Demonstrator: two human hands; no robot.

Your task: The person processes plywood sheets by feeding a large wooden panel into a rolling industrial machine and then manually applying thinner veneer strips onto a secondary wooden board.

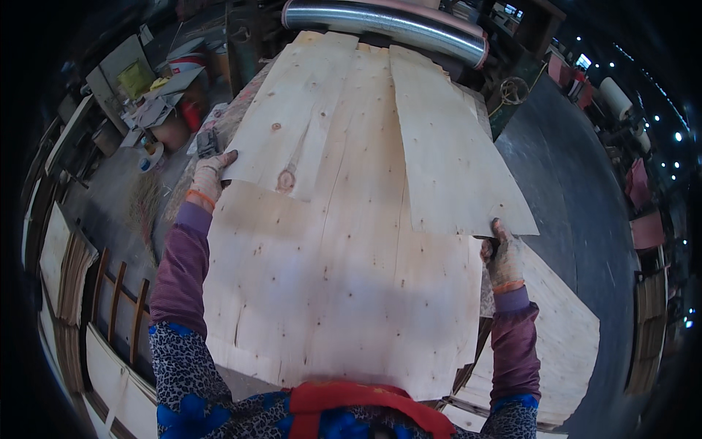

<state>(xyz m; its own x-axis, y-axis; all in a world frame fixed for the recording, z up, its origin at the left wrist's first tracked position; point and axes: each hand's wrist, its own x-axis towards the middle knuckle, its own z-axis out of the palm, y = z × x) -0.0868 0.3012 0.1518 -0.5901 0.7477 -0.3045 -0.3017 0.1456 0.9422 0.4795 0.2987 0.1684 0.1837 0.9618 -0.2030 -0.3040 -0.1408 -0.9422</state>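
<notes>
A wide sheet of pale wood veneer (329,293) with small knots lies in front of me. Two narrower veneer pieces rest on top of it. My left hand (208,177), in a worn whitish glove with an orange cuff, pinches the near left corner of the left veneer piece (292,110), which has a large brown knot. At the near right corner of the right veneer piece (461,161), my right hand (504,257) has its thumb on top and its fingers curled at the edge. A strip of the wide sheet shows between the two pieces.
Beyond the sheets lies a shiny metal roller (387,28). More veneer (563,314) is at the lower right. Stacked sheets (66,263) and a wooden rack (117,300) stand left. Buckets and clutter (172,128) sit at the upper left; grey floor (563,183) runs along the right.
</notes>
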